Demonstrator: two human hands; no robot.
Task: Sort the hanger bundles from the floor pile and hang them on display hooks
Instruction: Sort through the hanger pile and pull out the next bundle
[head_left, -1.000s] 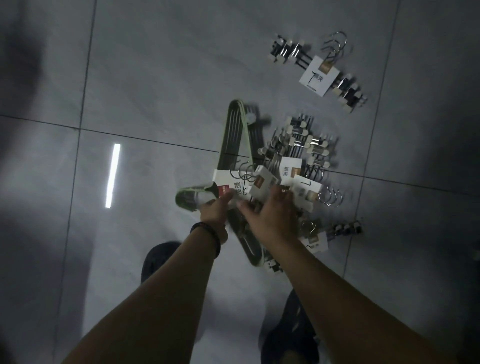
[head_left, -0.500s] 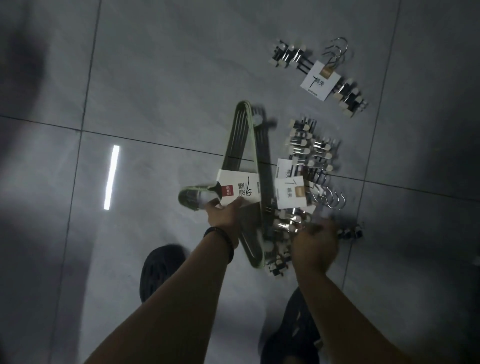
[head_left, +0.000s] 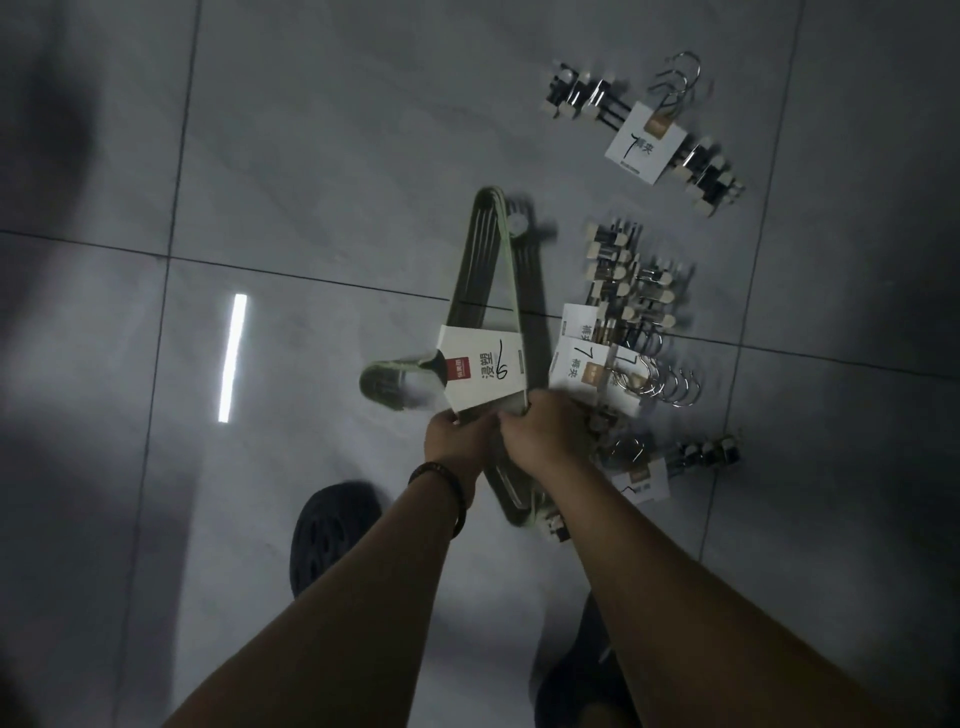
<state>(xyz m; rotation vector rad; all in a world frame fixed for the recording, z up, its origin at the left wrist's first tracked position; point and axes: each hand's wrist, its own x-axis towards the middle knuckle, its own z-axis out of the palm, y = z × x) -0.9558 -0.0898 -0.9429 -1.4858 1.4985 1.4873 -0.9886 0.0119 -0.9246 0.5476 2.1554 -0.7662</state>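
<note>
Gripping the green hanger bundle (head_left: 488, 270) with left hand (head_left: 457, 436) and right hand (head_left: 540, 431) side by side, fingers curled round its near arm just under the white card sleeve (head_left: 483, 369) — probably to take the whole stack at its banded middle and keep it from fanning out. Raised or resting on the floor, hard to tell. Found just right of the light streak (head_left: 232, 358), hook end turned toward that streak.

Left lying farther right of the streak: a heap of clip hangers (head_left: 628, 291), likely kept apart by type. Farthest right of the streak and higher in view, one clip bundle (head_left: 647, 140) lying alone.

Looks like several pale green plastic hangers nested into one triangle, with ribbed arms, banded by a sleeve with a red label and black print — slightly blurred.
</note>
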